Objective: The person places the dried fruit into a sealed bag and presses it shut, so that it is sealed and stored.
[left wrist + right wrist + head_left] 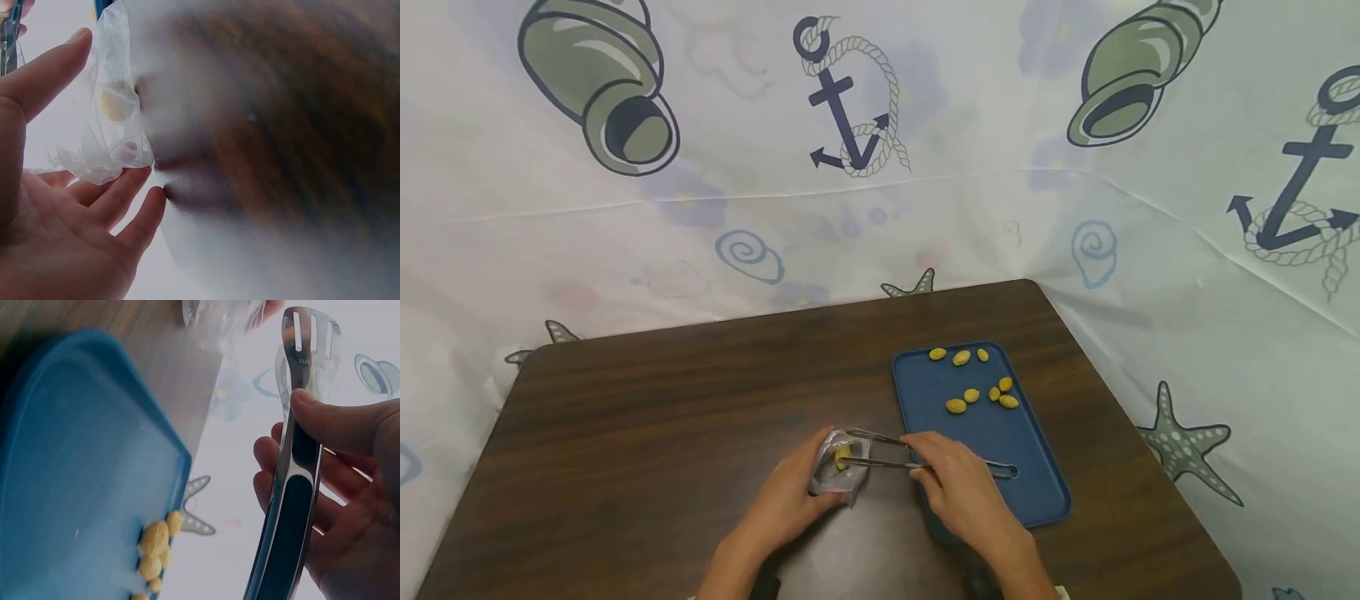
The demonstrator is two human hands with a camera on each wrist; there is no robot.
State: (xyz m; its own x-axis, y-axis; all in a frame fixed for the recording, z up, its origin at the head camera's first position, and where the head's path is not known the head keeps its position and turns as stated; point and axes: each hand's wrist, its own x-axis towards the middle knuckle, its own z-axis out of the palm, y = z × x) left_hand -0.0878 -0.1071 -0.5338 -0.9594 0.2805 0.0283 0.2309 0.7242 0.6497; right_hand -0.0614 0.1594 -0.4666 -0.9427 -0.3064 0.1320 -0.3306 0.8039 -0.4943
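Note:
A clear plastic bag (857,482) is held upright over the table by my left hand (786,497), thumb on one side and fingers on the other. Inside it shows a yellow oval piece (117,103), pale through the plastic. My right hand (958,483) grips metal tongs (294,506), thumb on one arm and fingers on the other. The tongs' tips stand apart at the bag's mouth, the nearer one overlapping the yellow piece (842,457) in the head view. Whether the tips touch it, I cannot tell.
A blue tray (925,392) lies on the right of the dark wooden table (662,417), partly under my right hand. Several yellow oval pieces (956,406) are spread over its far half. Behind the table hangs a white sea-patterned cloth (962,225).

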